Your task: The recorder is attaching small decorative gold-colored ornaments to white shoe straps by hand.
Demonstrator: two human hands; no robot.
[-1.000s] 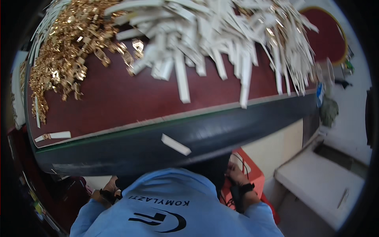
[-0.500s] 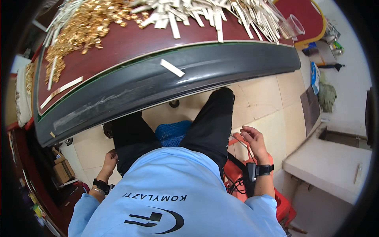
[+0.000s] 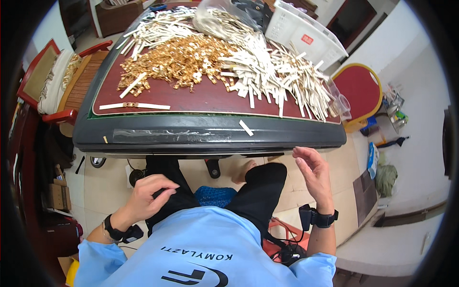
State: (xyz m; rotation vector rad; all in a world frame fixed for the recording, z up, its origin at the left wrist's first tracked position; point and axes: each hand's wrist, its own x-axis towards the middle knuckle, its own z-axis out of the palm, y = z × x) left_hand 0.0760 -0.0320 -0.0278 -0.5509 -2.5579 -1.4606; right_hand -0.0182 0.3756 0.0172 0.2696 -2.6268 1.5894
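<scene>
Two hands hover before a dark-red table (image 3: 205, 103): the left hand (image 3: 152, 195) loosely curled, the right hand (image 3: 314, 173) relaxed, fingers parted, neither visibly holding anything. Lifting a strip cleanly would call for a light fingertip pinch, clear of the heaped gold pieces (image 3: 177, 60) on the table. At the table's front left, a pale strip (image 3: 153, 106) with a gold clasp (image 3: 130, 104) lies lengthwise left to right, nearly parallel to the edge; whether they are joined is too small to tell. A loose white strip (image 3: 246, 127) slants on the table's black rim, its near end pointing right.
</scene>
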